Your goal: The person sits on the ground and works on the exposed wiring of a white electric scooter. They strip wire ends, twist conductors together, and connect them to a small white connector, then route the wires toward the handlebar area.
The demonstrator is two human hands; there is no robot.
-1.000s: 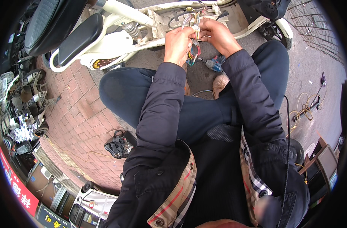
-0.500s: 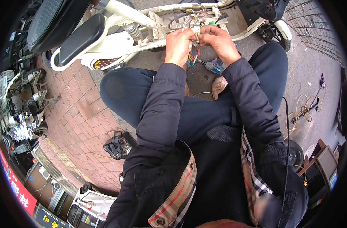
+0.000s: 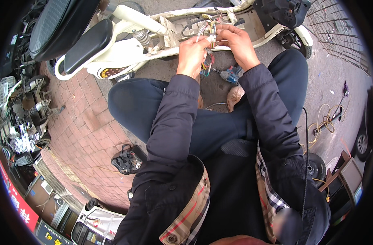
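Observation:
A cream scooter frame (image 3: pixel 174 38) lies across the top, its deck open with a bundle of coloured wires (image 3: pixel 209 57) coming out. My left hand (image 3: pixel 190 57) is closed, pinching white wires and a small pale connector (image 3: pixel 212 38) at the front of the frame. My right hand (image 3: pixel 239 48) is closed on the same bundle beside the connector, fingers curled round it. The hands partly hide what the fingertips grip. Below them a blue tool, apparently a power drill (image 3: pixel 229 75), lies on the pavement beside my shoe (image 3: pixel 234 97).
A black seat (image 3: pixel 84 49) is at upper left, a wire mesh (image 3: pixel 333 32) at upper right. Parked scooters (image 3: pixel 27 118) line the left. A black bag (image 3: pixel 127 159) lies on the bricks. A yellow cord (image 3: pixel 323 122), a wheel (image 3: pixel 315 165) and a car (image 3: pixel 362 139) are at right.
Both hands stay on the wires, with small shifts of the fingers; my right hand has shifted slightly lower. The whole view has moved a little.

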